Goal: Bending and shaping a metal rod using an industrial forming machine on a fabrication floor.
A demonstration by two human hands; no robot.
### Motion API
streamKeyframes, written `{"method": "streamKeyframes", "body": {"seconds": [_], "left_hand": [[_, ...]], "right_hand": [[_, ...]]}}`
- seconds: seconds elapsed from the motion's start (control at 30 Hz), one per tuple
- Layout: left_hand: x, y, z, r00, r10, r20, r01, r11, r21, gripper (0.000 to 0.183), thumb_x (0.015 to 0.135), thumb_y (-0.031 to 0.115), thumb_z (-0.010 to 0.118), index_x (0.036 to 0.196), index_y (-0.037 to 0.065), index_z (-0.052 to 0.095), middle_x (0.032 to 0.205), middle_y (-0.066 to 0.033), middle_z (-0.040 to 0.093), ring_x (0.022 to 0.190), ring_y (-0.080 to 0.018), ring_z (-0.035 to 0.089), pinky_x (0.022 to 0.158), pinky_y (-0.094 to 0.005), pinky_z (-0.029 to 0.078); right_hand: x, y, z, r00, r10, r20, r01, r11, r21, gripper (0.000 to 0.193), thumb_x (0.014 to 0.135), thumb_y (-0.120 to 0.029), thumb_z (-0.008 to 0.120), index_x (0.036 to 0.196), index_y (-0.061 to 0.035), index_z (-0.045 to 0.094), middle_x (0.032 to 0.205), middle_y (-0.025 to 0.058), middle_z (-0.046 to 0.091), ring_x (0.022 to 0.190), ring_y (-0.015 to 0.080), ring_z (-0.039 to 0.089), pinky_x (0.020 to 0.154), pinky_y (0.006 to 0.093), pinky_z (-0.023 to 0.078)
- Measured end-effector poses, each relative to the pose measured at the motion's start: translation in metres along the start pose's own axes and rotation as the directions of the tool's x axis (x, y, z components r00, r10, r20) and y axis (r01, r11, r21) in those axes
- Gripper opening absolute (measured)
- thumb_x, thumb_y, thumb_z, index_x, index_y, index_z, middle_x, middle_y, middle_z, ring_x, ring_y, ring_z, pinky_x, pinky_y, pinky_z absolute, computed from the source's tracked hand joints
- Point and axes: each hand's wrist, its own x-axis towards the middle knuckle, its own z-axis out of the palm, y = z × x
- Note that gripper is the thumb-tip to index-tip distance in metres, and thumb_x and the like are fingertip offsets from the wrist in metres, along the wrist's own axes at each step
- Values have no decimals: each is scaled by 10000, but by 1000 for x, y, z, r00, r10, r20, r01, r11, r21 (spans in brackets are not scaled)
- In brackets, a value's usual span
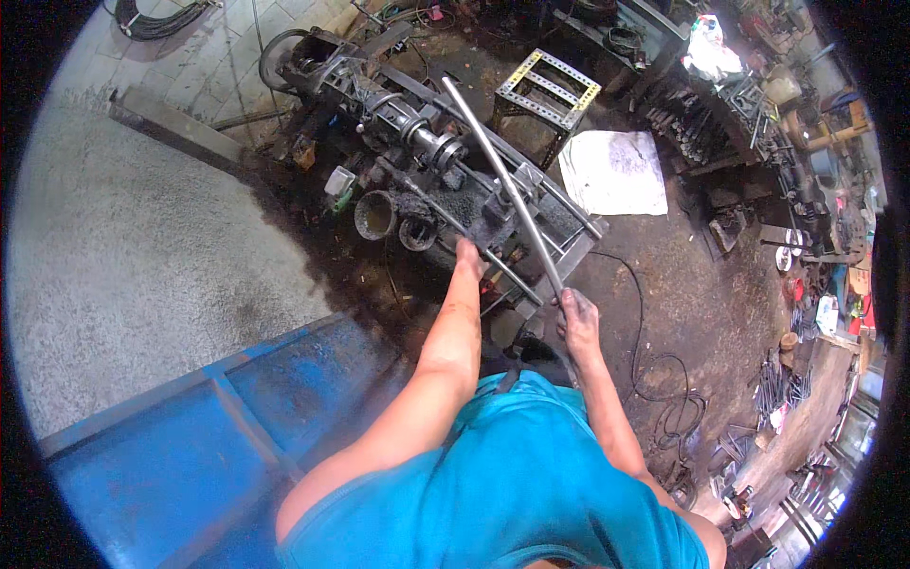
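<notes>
Two bare hands are in view, one at each end of the work. The right hand [578,322] has its grip wrapped round one long metal rod [514,192], near the rod's lower end. The rod slants up and left from there, passing over the frame of one greasy machine [408,121]; whether the two touch, I cannot tell. The left hand [466,250] is at the near side of that machine, beside one thinner bar [512,277]; its fingers are mostly hidden, so I cannot tell whether its grip is spread or pinching the bar.

Two round containers [375,215] sit side by side just left of the left hand, and one white-and-green bottle [339,183] stands near them. Beyond the machine is one stool [516,78] with a yellow-and-white top, and one pale sheet [614,173] lies on the floor [701,313] just beside it. One black cable [678,417] loops on the floor at right; one coil of dark hose [159,27] lies at upper left. One blue metal panel [152,465] fills the lower left. At far right, one wooden counter [806,408] has many metal pieces around it, too crowded to count.
</notes>
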Motion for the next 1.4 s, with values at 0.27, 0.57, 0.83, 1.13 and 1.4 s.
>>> {"method": "streamKeyframes", "body": {"seconds": [0.27,0.57,0.83,1.13,1.4], "left_hand": [[-20,-22,-6,987,-160,20,151,961,230,560,938,562,273,1171,150,572,1118,-59,624,955,-280,611,867,-507,432],[-36,-24,5,994,-79,-79,102,932,348,693,937,645,162,1393,192,422,1435,-59,432,1319,-314,380,1050,-593,231],[-3,-45,-1,908,375,-186,-243,834,496,866,908,585,440,1430,-84,263,1446,-254,371,1345,-361,359,1109,-379,271],[-53,-17,22,814,580,22,-441,593,674,1027,672,244,776,1416,-107,161,1359,-317,416,1291,-401,400,1119,-371,266],[-94,13,60,617,774,142,-137,-73,988,1036,602,180,709,1441,-42,143,1483,-284,209,1382,-477,175,1154,-519,153]], "right_hand": [[-20,34,-37,997,-71,-25,71,997,-21,441,948,-466,544,881,-34,599,544,-60,381,440,41,339,411,227,253],[-30,27,-24,877,-476,-68,304,658,-689,209,942,-170,535,1079,-32,613,705,187,578,601,344,598,569,418,477],[-15,-5,-17,784,-589,194,498,410,-764,605,819,-40,600,1391,-180,459,915,141,609,702,372,631,607,457,525],[3,-6,2,723,-664,190,563,406,-720,618,828,-65,617,1409,-178,439,825,161,598,640,349,621,555,436,525],[13,-18,19,721,-673,161,551,417,-723,565,836,-93,639,1375,-175,489,731,140,577,569,325,608,514,423,517]]}}
